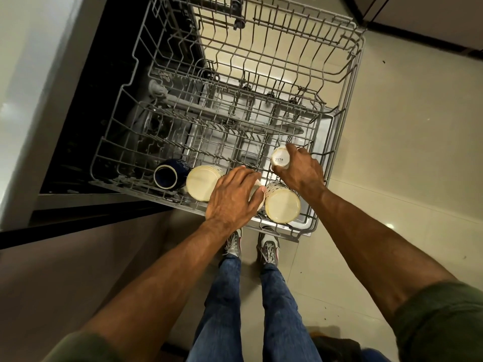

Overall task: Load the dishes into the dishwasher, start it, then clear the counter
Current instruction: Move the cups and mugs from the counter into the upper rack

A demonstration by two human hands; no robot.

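glossy cream floor tiles (407, 158); grey cabinet front (65, 270) left; dark skirting (423, 39) top right.

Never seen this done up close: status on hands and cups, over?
Left hand grips middle cup. Right hand holds white SISTA cup in dishwasher rack. Navy mug, two cream cups alongside. Nothing blocking.
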